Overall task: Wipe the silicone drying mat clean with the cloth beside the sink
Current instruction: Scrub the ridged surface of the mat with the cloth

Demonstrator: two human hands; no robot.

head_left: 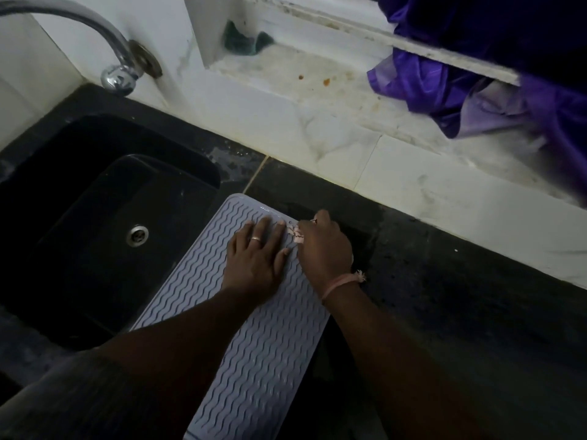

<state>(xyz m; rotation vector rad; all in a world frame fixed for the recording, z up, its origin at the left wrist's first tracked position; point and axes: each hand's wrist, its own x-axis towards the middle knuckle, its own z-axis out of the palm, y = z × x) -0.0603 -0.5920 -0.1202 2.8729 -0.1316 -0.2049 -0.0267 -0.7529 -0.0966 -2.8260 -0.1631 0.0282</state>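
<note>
A grey silicone drying mat [254, 354] with a wavy ridge pattern lies on the dark counter just right of the sink. My left hand [257, 258] presses flat on the mat's far end, fingers spread, a ring on one finger. My right hand [327, 249] is closed around a small pale pinkish cloth [297, 234] at the mat's far right corner. Only a scrap of the cloth shows between the two hands; the rest is hidden in my fist.
A black sink [95, 223] with a metal drain [137, 235] lies to the left, under a chrome tap [117, 71]. White tiles rise behind the black counter [444, 296]. A purple fabric [476, 84] hangs at the upper right, and a green scrubber [244, 41] sits on the ledge.
</note>
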